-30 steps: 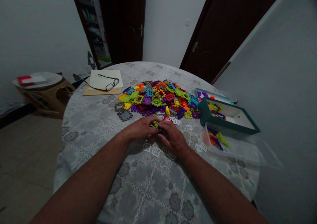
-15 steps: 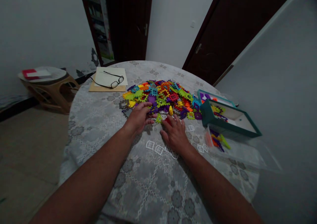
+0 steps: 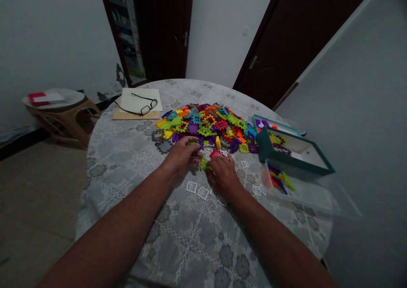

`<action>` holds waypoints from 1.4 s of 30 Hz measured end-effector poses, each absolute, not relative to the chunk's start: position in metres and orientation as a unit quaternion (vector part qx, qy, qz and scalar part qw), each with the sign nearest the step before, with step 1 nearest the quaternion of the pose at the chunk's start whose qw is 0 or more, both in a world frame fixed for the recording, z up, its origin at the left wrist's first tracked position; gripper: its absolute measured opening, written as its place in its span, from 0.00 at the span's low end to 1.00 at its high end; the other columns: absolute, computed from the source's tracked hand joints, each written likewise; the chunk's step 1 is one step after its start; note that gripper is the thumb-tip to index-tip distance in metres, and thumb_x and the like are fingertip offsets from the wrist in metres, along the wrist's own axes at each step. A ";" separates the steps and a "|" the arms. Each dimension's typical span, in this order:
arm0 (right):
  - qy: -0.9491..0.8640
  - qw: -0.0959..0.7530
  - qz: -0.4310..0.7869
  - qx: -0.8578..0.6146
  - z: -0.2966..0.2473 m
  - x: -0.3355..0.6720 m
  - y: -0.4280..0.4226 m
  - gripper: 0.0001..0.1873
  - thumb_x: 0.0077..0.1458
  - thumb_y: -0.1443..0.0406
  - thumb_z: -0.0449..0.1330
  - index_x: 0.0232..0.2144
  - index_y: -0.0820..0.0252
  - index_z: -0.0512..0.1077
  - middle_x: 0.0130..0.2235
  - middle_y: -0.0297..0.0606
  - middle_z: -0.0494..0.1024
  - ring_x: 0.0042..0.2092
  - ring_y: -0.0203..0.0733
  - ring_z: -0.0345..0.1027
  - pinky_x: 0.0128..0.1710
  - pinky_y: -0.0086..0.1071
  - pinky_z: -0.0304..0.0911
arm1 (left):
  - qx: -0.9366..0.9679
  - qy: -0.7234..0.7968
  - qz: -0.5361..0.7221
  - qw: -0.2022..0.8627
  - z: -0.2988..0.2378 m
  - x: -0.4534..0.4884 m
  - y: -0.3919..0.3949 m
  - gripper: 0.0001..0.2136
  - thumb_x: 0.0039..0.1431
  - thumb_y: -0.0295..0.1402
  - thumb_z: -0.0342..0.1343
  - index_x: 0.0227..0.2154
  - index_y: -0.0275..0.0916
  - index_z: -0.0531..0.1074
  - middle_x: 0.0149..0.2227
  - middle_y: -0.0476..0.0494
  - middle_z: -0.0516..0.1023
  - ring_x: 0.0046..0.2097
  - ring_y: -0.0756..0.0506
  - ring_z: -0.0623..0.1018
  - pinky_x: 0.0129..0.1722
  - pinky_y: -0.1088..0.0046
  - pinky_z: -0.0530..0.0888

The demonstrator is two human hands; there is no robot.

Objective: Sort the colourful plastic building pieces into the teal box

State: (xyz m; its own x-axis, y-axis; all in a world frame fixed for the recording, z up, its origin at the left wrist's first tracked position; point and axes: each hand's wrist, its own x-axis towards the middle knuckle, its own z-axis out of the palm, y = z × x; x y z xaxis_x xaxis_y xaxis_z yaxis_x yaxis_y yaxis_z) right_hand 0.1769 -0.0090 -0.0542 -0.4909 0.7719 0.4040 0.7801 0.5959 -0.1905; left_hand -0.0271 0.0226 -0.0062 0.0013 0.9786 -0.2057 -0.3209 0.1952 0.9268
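Here, the right hand (image 3: 224, 173) touches a green piece (image 3: 204, 164) near the left hand (image 3: 181, 156).

- 1 pair of black-rimmed glasses (image 3: 145, 110), at the table's far left edge, on 1 pale sheet (image 3: 135, 102)
- 1 tan board (image 3: 152, 116) under that sheet
- Round table (image 3: 111, 152), spread with 1 grey patterned cloth (image 3: 190, 241)
- 1 stool (image 3: 68, 120) left of the table, bearing 1 red-and-white item (image 3: 46, 98)
- 2 dark doors (image 3: 168, 29) beyond the table, each with 1 handle
- 1 switch plate (image 3: 245, 31) on the wall beyond the table
- Filled shelves (image 3: 125, 29) beyond the table's left side
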 end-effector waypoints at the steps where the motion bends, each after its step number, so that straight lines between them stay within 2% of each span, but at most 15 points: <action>1: -0.861 0.243 -0.003 -0.446 -0.055 0.179 -0.008 0.10 0.65 0.69 0.62 0.48 0.53 0.76 0.48 0.43 0.82 0.55 0.53 0.71 0.72 0.61 0.47 | 0.351 0.473 0.532 0.608 -0.007 -0.027 0.023 0.13 0.63 0.27 0.62 0.50 0.39 0.73 0.37 0.46 0.78 0.31 0.48 0.82 0.24 0.75 0.78; 4: -0.845 0.309 0.021 -0.437 -0.052 0.187 -0.007 0.12 0.64 0.70 0.61 0.49 0.55 0.75 0.48 0.44 0.81 0.53 0.54 0.72 0.67 0.58 0.57 | 0.349 0.491 0.542 0.585 -0.007 -0.027 0.025 0.13 0.64 0.27 0.61 0.50 0.39 0.73 0.38 0.46 0.78 0.31 0.48 0.82 0.24 0.74 0.79; 7: -0.806 0.401 0.045 -0.433 -0.045 0.193 -0.007 0.12 0.66 0.69 0.59 0.50 0.54 0.74 0.49 0.45 0.80 0.53 0.52 0.74 0.59 0.50 0.68 | 0.349 0.517 0.540 0.565 -0.007 -0.026 0.026 0.13 0.64 0.27 0.60 0.51 0.40 0.73 0.39 0.45 0.78 0.31 0.48 0.82 0.25 0.74 0.79; 11: -0.776 0.465 0.049 -0.423 -0.038 0.192 -0.008 0.13 0.68 0.68 0.58 0.52 0.53 0.73 0.49 0.45 0.80 0.53 0.51 0.75 0.55 0.47 0.72 | 0.374 0.514 0.494 0.593 -0.008 -0.021 0.021 0.12 0.65 0.28 0.61 0.51 0.39 0.73 0.38 0.44 0.78 0.31 0.47 0.82 0.25 0.73 0.79; 16: -0.816 0.438 0.067 -0.371 -0.043 0.184 -0.009 0.15 0.68 0.69 0.58 0.55 0.52 0.73 0.51 0.45 0.81 0.55 0.51 0.75 0.57 0.48 0.72 | 0.409 0.446 0.451 0.657 -0.015 -0.009 0.011 0.09 0.70 0.37 0.61 0.47 0.40 0.73 0.39 0.42 0.80 0.31 0.47 0.82 0.26 0.73 0.79; 20: -0.812 0.443 0.069 -0.374 -0.044 0.187 -0.006 0.16 0.70 0.66 0.59 0.58 0.52 0.72 0.53 0.46 0.81 0.55 0.51 0.75 0.58 0.48 0.72 | 0.439 0.458 0.437 0.638 -0.019 -0.006 0.011 0.12 0.67 0.34 0.65 0.49 0.40 0.73 0.35 0.43 0.80 0.30 0.47 0.81 0.26 0.74 0.79; 23: -0.795 0.433 0.042 -0.422 -0.043 0.196 0.001 0.14 0.71 0.65 0.58 0.57 0.54 0.74 0.54 0.47 0.81 0.56 0.52 0.74 0.59 0.49 0.69 | 0.424 0.482 0.458 0.615 -0.019 -0.009 0.014 0.12 0.67 0.33 0.64 0.51 0.41 0.73 0.38 0.42 0.80 0.31 0.47 0.81 0.26 0.74 0.78; 29: -0.790 0.301 -0.015 -0.534 -0.056 0.203 0.017 0.11 0.70 0.61 0.62 0.51 0.59 0.77 0.48 0.48 0.83 0.51 0.56 0.72 0.54 0.47 0.65 | 0.411 0.518 0.470 0.585 -0.014 -0.011 0.017 0.18 0.69 0.31 0.59 0.60 0.42 0.70 0.39 0.42 0.79 0.32 0.45 0.82 0.25 0.73 0.77; 33: -0.787 0.259 -0.019 -0.560 -0.058 0.195 0.018 0.09 0.69 0.59 0.66 0.47 0.57 0.78 0.48 0.46 0.82 0.51 0.55 0.70 0.55 0.45 0.62 | 0.421 0.529 0.475 0.563 -0.016 -0.009 0.018 0.24 0.67 0.32 0.62 0.64 0.43 0.67 0.38 0.44 0.77 0.31 0.45 0.83 0.26 0.72 0.79; 35: -0.785 0.264 -0.017 -0.561 -0.055 0.193 0.018 0.10 0.68 0.61 0.66 0.48 0.58 0.77 0.50 0.46 0.81 0.53 0.54 0.70 0.56 0.44 0.62 | 0.422 0.530 0.478 0.559 -0.017 -0.009 0.020 0.23 0.66 0.33 0.63 0.62 0.42 0.68 0.39 0.44 0.79 0.31 0.45 0.82 0.26 0.71 0.79; 38: -0.792 0.273 -0.005 -0.546 -0.051 0.194 0.018 0.08 0.68 0.65 0.64 0.48 0.58 0.76 0.49 0.44 0.80 0.53 0.51 0.70 0.57 0.43 0.62 | 0.424 0.528 0.477 0.560 -0.018 -0.013 0.024 0.14 0.66 0.34 0.62 0.53 0.41 0.72 0.39 0.43 0.79 0.32 0.46 0.83 0.27 0.72 0.80; 42: -0.788 0.322 0.048 -0.523 -0.045 0.197 0.018 0.06 0.66 0.70 0.59 0.44 0.57 0.75 0.45 0.41 0.80 0.48 0.46 0.73 0.51 0.37 0.65 | 0.422 0.512 0.491 0.564 -0.016 -0.017 0.027 0.11 0.65 0.34 0.63 0.48 0.42 0.73 0.40 0.44 0.78 0.35 0.45 0.84 0.28 0.73 0.81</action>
State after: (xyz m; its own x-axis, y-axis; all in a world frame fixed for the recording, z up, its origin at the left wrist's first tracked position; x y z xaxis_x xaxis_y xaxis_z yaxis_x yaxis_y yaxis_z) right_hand 0.1972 0.0181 -0.0455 -0.2460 0.8547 0.4572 0.7935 0.4485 -0.4114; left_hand -0.0170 0.0267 -0.0164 -0.0077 0.9866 -0.1627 -0.1219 0.1606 0.9795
